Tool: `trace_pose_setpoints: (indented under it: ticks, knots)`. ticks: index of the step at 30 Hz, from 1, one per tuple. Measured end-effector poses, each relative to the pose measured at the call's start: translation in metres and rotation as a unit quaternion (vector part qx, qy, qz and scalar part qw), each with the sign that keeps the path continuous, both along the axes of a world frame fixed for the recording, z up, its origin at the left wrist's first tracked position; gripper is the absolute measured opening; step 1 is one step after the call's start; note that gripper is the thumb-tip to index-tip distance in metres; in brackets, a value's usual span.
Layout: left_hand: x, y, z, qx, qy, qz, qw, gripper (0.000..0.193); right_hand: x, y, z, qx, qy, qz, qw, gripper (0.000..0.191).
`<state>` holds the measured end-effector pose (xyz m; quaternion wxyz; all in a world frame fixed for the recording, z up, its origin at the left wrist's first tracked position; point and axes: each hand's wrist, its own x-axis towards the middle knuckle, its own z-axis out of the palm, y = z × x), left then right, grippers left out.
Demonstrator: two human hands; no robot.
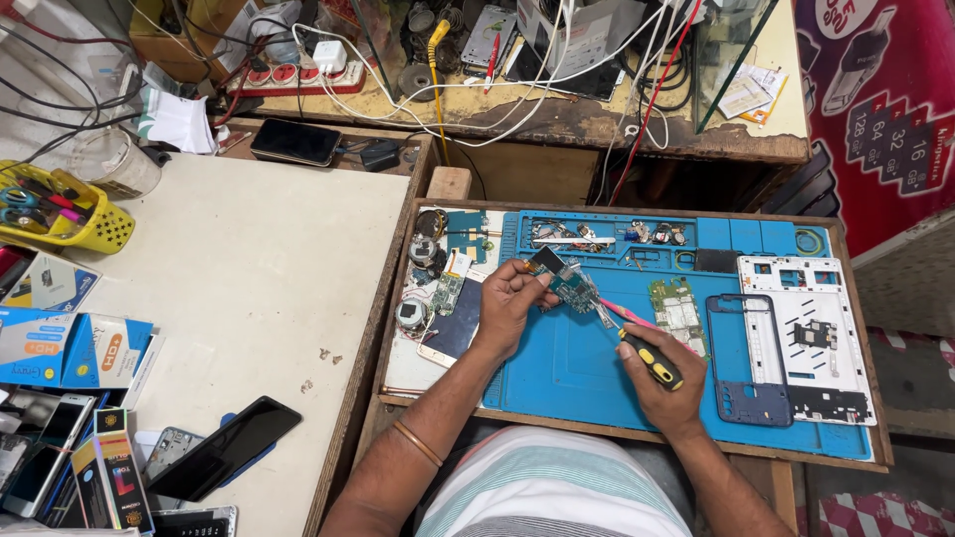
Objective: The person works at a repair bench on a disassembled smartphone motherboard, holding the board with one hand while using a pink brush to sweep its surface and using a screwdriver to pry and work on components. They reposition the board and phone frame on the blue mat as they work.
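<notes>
Blue mat [577, 368] held a phone already stripped down: white frame [811, 328], dark frame [748, 363], a second green board [676, 308] all lay apart. Left hand [512, 298], fingers clamped, held the small circuit board [572, 286] just above mat's upper left. Right hand [657, 383], fingers closed round screwdriver [642, 350], tip at board. Judged mid-way: teardown done, board work & reassembly left.
</notes>
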<state>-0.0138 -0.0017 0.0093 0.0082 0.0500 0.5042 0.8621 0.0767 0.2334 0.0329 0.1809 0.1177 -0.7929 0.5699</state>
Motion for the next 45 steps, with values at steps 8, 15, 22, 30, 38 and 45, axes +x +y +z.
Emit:
trace_pose_setpoints:
  ticks: [8,15,22,30,38,45]
  knots:
    - [-0.0056,-0.0067,-0.0014,0.009,-0.012,0.040,0.999,0.013,-0.0031,0.0022,-0.0056,-0.061,0.004,-0.006,0.998,0.026]
    - [-0.0060,-0.0084,-0.0004,0.009,-0.015,0.037,0.999,0.012,-0.0023,-0.0018,-0.0023,0.000,-0.021,0.008,1.000,0.028]
    - [-0.0064,-0.0088,-0.0018,0.027,-0.016,0.040,0.999,0.012,-0.0047,-0.0020,-0.0007,-0.073,-0.023,0.004,0.997,0.029]
    - [-0.0068,-0.0097,-0.0007,0.035,-0.014,0.035,0.999,0.013,-0.0009,-0.0047,0.0027,-0.023,0.007,0.002,1.000,0.035]
    - [-0.0049,-0.0091,0.0020,0.025,-0.015,0.031,0.999,0.012,0.0005,-0.0041,0.0017,-0.015,0.018,0.045,0.999,0.034]
    - [-0.0055,-0.0092,0.0004,0.006,-0.006,0.030,1.000,0.011,0.0009,-0.0057,0.0038,0.019,0.014,0.049,0.999,0.031]
